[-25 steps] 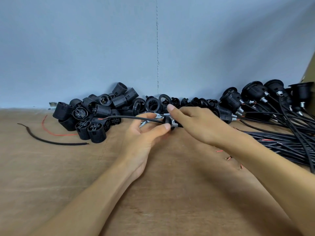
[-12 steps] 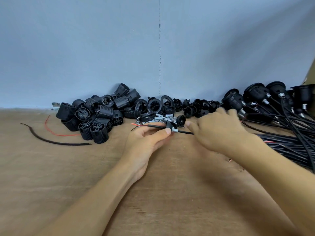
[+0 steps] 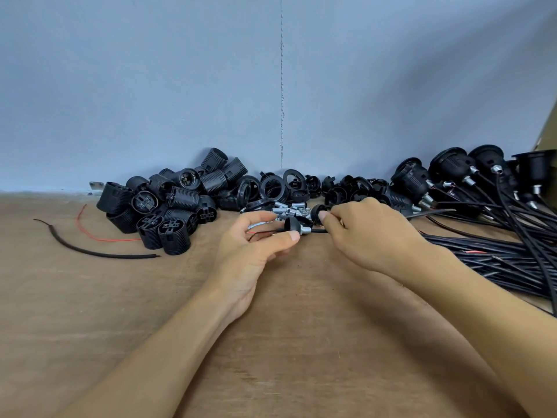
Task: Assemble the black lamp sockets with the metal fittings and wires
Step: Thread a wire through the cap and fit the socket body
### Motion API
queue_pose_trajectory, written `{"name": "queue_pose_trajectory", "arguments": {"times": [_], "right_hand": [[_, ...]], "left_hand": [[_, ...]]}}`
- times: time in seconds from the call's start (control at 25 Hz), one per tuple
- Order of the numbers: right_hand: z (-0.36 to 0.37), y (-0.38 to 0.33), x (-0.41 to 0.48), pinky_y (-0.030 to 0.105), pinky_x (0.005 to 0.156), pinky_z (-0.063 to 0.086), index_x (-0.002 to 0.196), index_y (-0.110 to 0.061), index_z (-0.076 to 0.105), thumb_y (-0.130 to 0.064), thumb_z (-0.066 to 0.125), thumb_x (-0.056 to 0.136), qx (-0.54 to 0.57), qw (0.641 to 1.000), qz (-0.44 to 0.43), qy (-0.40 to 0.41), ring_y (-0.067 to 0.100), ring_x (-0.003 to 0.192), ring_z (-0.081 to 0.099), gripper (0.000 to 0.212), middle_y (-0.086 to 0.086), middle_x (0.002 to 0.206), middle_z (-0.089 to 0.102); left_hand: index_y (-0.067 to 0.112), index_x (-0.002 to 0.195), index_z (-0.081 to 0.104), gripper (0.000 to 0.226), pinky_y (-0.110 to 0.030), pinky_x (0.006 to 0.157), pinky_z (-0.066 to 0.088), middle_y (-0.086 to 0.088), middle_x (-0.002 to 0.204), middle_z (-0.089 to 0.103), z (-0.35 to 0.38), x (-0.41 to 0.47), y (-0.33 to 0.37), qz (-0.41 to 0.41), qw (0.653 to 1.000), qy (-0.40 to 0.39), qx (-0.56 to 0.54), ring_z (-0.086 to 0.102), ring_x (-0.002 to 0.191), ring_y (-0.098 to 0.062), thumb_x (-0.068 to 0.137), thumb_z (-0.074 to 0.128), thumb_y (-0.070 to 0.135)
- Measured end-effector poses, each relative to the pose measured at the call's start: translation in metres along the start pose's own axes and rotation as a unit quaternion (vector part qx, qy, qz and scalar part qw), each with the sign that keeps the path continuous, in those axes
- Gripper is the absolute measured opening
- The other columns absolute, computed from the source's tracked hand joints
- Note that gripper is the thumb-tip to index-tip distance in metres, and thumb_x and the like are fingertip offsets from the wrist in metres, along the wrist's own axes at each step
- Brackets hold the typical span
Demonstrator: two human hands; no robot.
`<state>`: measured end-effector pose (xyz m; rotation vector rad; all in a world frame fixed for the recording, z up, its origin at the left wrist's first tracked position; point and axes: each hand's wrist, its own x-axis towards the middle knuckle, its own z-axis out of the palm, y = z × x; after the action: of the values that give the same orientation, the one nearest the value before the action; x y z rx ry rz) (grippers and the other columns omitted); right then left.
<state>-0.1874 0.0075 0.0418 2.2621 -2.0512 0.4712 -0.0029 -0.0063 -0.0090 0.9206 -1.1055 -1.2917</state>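
Observation:
My left hand (image 3: 256,245) pinches a black socket cap (image 3: 293,225) with a silver metal fitting (image 3: 306,230) on its right side. A black wire (image 3: 319,231) runs through the cap, and its thin red and dark ends (image 3: 261,233) stick out left inside my palm. My right hand (image 3: 367,233) pinches that wire just right of the fitting. A second black cap (image 3: 317,211) sits right behind my right fingertips. Loose silver fittings (image 3: 289,210) lie in a small heap behind both hands.
A pile of threaded black socket bodies (image 3: 168,206) lies at the back left, black rings and caps (image 3: 286,188) along the wall. Finished sockets with wires (image 3: 458,179) and a bundle of black cables (image 3: 497,260) fill the right. A cut black wire (image 3: 90,251) and red strand (image 3: 90,233) lie left.
My right hand slid right along the wire, then came back close to the fitting. The wire's free end, which reached far left, now ends inside my left palm.

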Motion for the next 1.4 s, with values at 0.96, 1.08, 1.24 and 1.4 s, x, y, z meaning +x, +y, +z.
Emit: {"name": "queue_pose_trajectory", "arguments": {"times": [0.96,1.08,1.24,1.4], "right_hand": [[0.038,-0.013,-0.004,0.004,0.072,0.039,0.111,-0.032,0.067,-0.023,0.058,0.097,0.332,0.943,-0.027,-0.022,-0.01,0.084,0.058,0.019,-0.016,0.095,0.067],[0.035,-0.008,-0.002,0.004,0.074,0.039,0.113,-0.03,0.067,-0.021,0.06,0.097,0.345,0.937,-0.031,-0.042,-0.008,0.086,0.058,0.02,-0.013,0.1,0.066],[0.033,-0.006,-0.004,0.006,0.075,0.04,0.112,-0.03,0.069,-0.023,0.061,0.097,0.333,0.94,-0.056,-0.04,-0.007,0.084,0.06,0.018,-0.017,0.097,0.069],[0.032,-0.009,-0.006,0.003,0.075,0.038,0.109,-0.032,0.072,-0.022,0.06,0.096,0.288,0.953,-0.095,-0.019,-0.01,0.088,0.057,0.02,-0.018,0.102,0.067]], "left_hand": [[0.036,0.1,0.057,0.037,-0.033,0.092,0.054,0.014,0.102,0.066,0.002,-0.007,-0.009,0.155,0.913,0.001,0.378,0.064,0.1,-0.006,0.072,0.065,0.013],[0.036,0.089,0.067,0.023,-0.028,0.083,0.054,0.018,0.086,0.069,-0.006,-0.003,-0.007,0.139,0.896,0.029,0.421,0.063,0.088,-0.002,0.08,0.071,0.015],[0.037,0.071,0.07,0.025,-0.016,0.062,0.045,0.017,0.07,0.069,-0.009,-0.002,-0.006,0.137,0.892,0.007,0.43,0.061,0.068,0.002,0.087,0.075,0.02],[0.032,0.08,0.074,0.017,-0.011,0.06,0.041,0.018,0.072,0.068,-0.005,-0.003,-0.005,0.156,0.892,0.0,0.424,0.061,0.071,0.002,0.091,0.072,0.019]]}}
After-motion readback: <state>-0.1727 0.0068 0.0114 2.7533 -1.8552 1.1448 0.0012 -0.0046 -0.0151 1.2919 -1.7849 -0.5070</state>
